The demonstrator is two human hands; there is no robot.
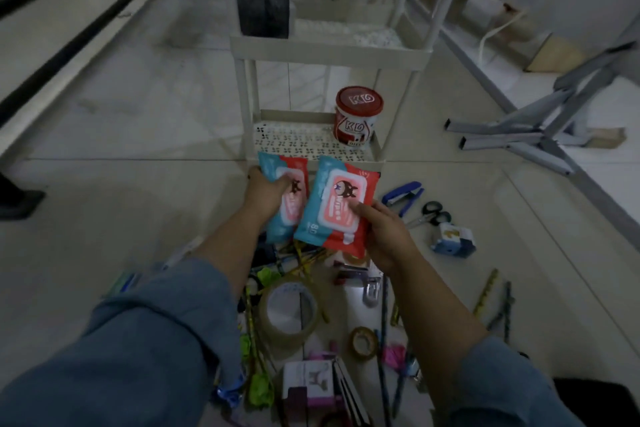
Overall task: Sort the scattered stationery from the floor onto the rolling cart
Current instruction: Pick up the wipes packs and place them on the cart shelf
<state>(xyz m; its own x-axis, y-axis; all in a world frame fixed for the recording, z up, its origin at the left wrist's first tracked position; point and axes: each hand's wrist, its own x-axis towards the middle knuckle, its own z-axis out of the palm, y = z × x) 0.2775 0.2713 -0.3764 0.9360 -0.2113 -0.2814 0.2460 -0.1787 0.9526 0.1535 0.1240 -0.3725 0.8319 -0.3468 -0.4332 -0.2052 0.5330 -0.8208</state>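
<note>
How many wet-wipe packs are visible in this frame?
2. The left pack is gripped by the left hand, the right pack by the right hand, side by side before the cart's lowest shelf. Others could be hidden in the floor pile.

Two red-blue wipe packs [332, 204] before cart [329, 57]

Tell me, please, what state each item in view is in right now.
left wipes pack: gripped by left hand, off the floor.
right wipes pack: held by right hand, flap shut.
red tub: lid on, upright on the bottom shelf of the cart.
mesh bin: upright on the shelf above.
stapler: on the floor, looks hinged open.
scissors: on the floor.
large tape roll: flat on the floor.
</note>
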